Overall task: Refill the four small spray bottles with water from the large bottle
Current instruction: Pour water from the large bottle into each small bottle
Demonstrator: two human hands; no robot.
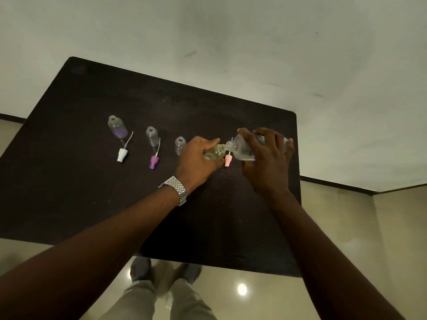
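My right hand (268,158) grips the large clear bottle (242,151), tipped on its side with its mouth pointing left. My left hand (196,158) holds a small uncapped spray bottle (218,151), tilted, its mouth touching the large bottle's mouth. Three other small bottles stand uncapped in a row on the dark table (92,192): one with a purple tint at its base (117,127), a clear one (152,136), and another clear one (180,145) just left of my left hand.
Spray caps with dip tubes lie on the table: a white one (122,154), a purple one (154,161), and a pink one (228,160) under the bottles I hold. The table's near edge is above my feet; a wall stands behind.
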